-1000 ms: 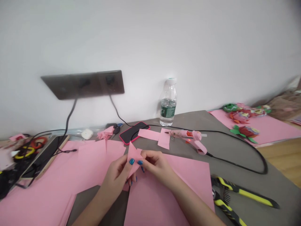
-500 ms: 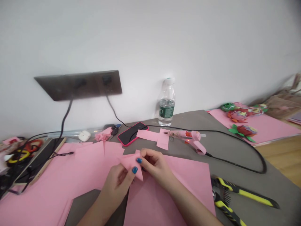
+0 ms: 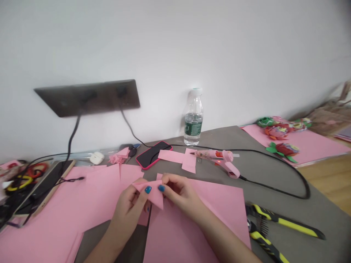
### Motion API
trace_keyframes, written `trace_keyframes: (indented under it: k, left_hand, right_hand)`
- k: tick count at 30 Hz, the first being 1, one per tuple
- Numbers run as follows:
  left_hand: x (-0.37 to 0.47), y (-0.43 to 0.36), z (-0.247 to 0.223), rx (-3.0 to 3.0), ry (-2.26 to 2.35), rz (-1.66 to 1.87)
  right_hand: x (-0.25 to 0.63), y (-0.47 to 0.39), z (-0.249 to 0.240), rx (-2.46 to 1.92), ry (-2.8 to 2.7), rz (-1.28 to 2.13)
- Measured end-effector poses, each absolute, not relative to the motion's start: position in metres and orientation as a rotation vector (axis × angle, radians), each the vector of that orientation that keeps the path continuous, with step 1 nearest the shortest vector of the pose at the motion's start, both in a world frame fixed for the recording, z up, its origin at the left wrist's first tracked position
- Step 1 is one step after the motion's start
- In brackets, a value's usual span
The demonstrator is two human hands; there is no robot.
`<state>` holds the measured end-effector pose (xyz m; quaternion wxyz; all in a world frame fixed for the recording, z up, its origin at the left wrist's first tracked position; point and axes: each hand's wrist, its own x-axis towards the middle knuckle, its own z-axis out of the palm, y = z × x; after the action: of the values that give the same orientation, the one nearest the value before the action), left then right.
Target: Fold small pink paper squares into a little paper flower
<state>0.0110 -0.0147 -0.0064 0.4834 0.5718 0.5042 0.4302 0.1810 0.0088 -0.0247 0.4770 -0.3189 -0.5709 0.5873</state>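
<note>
Grip of L hand [image 3: 128,206] + R hand [image 3: 185,199] is pinching 1 folded pink ppr [image 3: 156,199]; 1 glue gun [image 3: 210,154], 1 btl [image 3: 193,125] + 1 pink-cased ph. [image 3: 146,159] are resting on surface [image 3: 263,168].

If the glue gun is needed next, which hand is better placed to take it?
The right hand, probably: it is nearer to the glue gun, whose handle lies on that side. The left hand is farther off and could hold the folded pink paper alone.

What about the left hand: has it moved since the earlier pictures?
Yes: the left hand, whose fingers pinch the folded pink paper, has shifted slightly to the left, judged against the standing water bottle.
</note>
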Motion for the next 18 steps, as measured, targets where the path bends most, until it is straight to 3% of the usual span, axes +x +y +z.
trace_keyframes:
  k: [18]
  left_hand:
    - [0.016, -0.0192, -0.001, 1.329, 1.285, 1.068]
  right_hand:
    - [0.1836, 0.0067, -0.0203, -0.729, -1.453, 1.434]
